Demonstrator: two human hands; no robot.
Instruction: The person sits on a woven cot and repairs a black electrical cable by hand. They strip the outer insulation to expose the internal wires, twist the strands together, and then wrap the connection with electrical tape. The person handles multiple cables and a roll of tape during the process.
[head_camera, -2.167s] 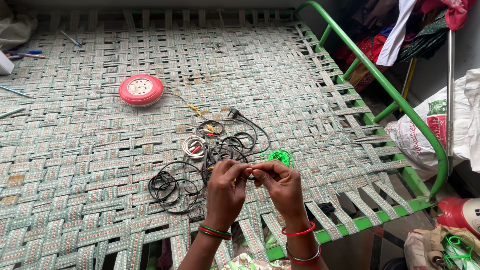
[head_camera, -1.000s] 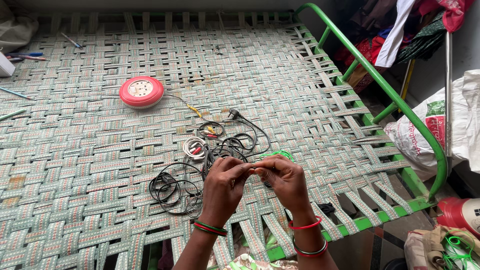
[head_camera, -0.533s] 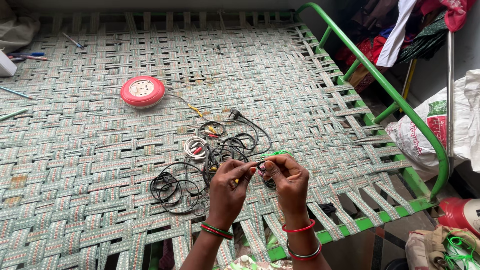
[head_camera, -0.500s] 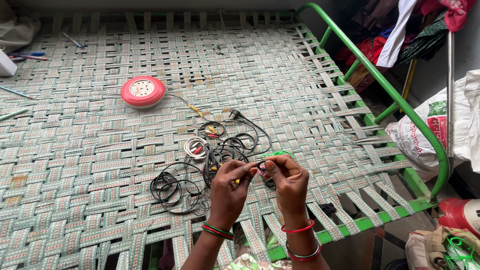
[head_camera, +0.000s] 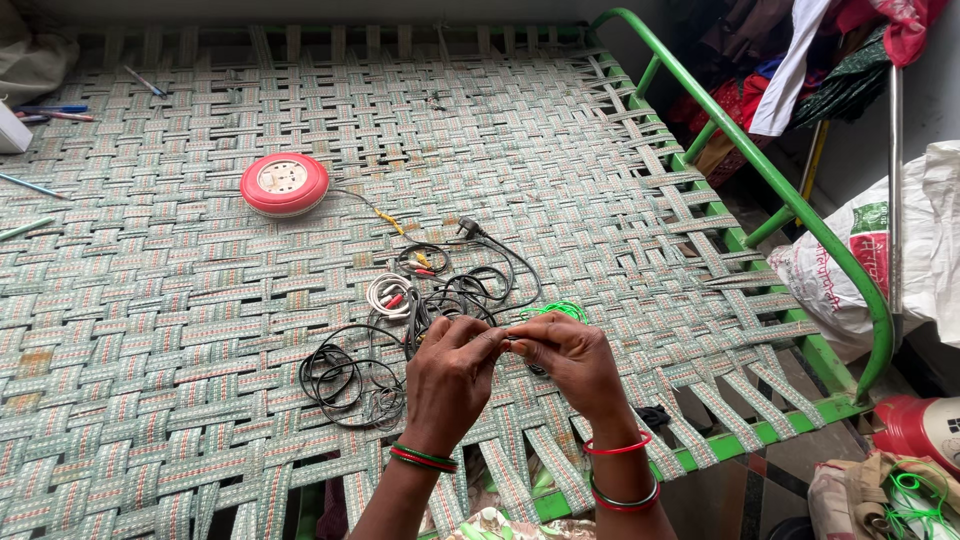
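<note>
My left hand and my right hand meet fingertip to fingertip over the woven cot, pinching a thin wire between them. Under and beyond them lies a tangle of black cables, with a small white coil and a bit of green wire just past my right hand. A thin cord runs from the tangle to a round red and white extension reel farther back on the left. Both wrists wear red and green bangles.
A green metal bed rail bounds the cot on the right. Beyond it are a white sack, hanging clothes and a red container. Pens lie at the far left of the cot.
My hands have stayed together over the cable tangle, working the wire with small finger movements. The reel and the cables have not moved.
</note>
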